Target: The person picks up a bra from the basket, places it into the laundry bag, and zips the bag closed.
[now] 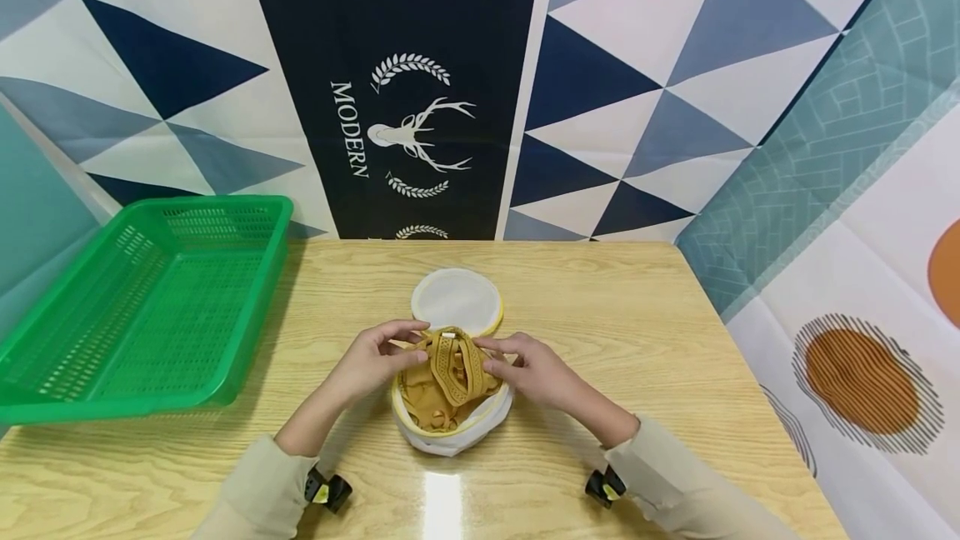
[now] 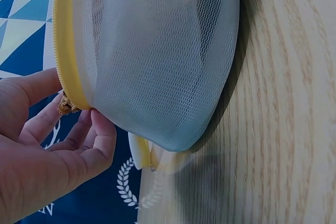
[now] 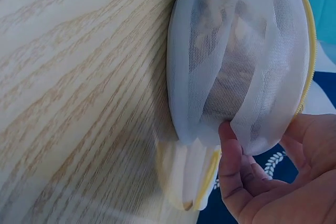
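Observation:
A mustard-yellow garment (image 1: 453, 369) with lace-trimmed straps lies bunched in the mouth of a round white mesh laundry bag (image 1: 476, 432). Yellow zipper tape (image 2: 65, 40) edges the opening, and the bag's round lid (image 1: 456, 300) is folded back behind it. My left hand (image 1: 382, 357) pinches the garment at its left side, where a scrap of its brownish trim (image 2: 67, 105) pokes over the rim. On the opposite side, my right hand (image 1: 532, 365) holds it between thumb and forefinger. Lower fingers (image 3: 229, 156) of that hand touch the mesh from outside.
A green plastic basket (image 1: 258, 307) stands at the left of the wooden table (image 1: 622, 315). Patterned cloth (image 1: 600, 98) hangs behind the table's back edge, with more cloth on the right. Wrist cameras (image 1: 327, 490) are strapped below both sleeves.

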`<state>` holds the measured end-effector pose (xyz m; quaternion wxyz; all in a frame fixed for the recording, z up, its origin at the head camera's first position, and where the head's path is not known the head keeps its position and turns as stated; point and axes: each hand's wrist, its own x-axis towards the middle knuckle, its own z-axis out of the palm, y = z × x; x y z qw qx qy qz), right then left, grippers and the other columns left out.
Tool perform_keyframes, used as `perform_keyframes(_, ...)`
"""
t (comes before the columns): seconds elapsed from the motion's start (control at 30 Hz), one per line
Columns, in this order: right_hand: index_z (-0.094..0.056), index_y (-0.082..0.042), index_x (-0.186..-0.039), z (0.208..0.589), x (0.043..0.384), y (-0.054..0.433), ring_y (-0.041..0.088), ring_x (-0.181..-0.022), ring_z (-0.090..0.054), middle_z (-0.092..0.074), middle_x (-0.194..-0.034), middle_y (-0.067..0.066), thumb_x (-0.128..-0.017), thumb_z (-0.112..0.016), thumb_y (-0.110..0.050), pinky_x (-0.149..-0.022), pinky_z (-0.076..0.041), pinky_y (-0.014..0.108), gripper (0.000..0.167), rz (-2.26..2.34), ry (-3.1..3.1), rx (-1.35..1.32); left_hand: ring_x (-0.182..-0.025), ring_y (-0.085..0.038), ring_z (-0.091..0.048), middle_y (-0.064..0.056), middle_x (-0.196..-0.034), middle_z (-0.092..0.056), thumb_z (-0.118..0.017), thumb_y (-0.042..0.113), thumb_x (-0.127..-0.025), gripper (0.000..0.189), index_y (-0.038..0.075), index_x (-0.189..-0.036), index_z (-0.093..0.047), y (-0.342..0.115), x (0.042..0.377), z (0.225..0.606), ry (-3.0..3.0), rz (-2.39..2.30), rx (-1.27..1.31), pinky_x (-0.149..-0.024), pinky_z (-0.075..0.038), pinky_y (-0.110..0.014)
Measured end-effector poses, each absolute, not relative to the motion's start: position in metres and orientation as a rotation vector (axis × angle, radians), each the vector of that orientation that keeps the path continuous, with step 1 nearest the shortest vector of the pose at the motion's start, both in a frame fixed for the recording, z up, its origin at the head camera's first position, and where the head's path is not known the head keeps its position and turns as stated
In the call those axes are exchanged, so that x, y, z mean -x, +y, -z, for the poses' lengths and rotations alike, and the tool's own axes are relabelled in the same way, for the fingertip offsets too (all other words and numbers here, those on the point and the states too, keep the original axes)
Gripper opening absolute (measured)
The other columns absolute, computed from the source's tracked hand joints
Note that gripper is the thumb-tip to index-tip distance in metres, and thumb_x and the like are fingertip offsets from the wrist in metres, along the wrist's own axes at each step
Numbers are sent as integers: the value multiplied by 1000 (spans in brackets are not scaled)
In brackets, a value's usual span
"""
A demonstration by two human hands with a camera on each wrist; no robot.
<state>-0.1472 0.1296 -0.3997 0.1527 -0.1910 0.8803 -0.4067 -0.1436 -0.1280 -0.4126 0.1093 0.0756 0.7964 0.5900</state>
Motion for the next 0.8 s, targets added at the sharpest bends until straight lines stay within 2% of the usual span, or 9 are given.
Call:
perform_keyframes(0.17, -62, -22, -124, 401, 146, 129, 12, -65, -50, -58, -99, 7, -90, -62, -24, -52, -46, 24, 34, 1151, 2552, 550, -84, -16, -58, -13, -118, -61, -69, 14, -84, 37, 10, -120, -62, -129, 143, 413, 2328, -1710, -241, -72, -50, -26)
perform_keyframes(0.3, -64, -21, -121, 401, 146, 128, 11, -67, -49, -58, -96, 6, -89, -63, -23, -54, -45, 22, 32, 1138, 2577, 565, -85, -16, -56, -12, -121, -61, -68, 12, -84, 34, 10, -118, -64, -129, 144, 412, 2335, -1690, -268, -72, -49, -26)
perform_keyframes(0.53, -62, -20, -124, 399, 146, 129, 11, -67, -50, -59, -99, 6, -92, -60, -24, -54, -46, 23, 33, 1147, 2575, 545, -87, -15, -56, -13, -122, -61, -67, 11, -85, 30, 7, -114, -66, -129, 144, 411, 2346, -1681, -321, -73, -48, -28)
perform_keyframes(0.7, -61, -21, -125, 399, 146, 128, 12, -79, -52, -62, -104, 3, -96, -52, -31, -66, -45, 27, 32, 1134, 2620, 515, -85, -16, -55, -14, -118, -63, -67, 9, -84, 26, 6, -110, -68, -129, 143, 410, 2357, -1672, -339, -71, -48, -26)
perform_keyframes(0.8, -62, -19, -125, 399, 146, 128, 13, -80, -50, -63, -105, 3, -96, -51, -33, -68, -44, 28, 34, 1118, 2637, 520, -84, -16, -53, -14, -114, -64, -67, 8, -84, 24, 6, -108, -69, -129, 142, 410, 2372, -1657, -347, -69, -46, -25)
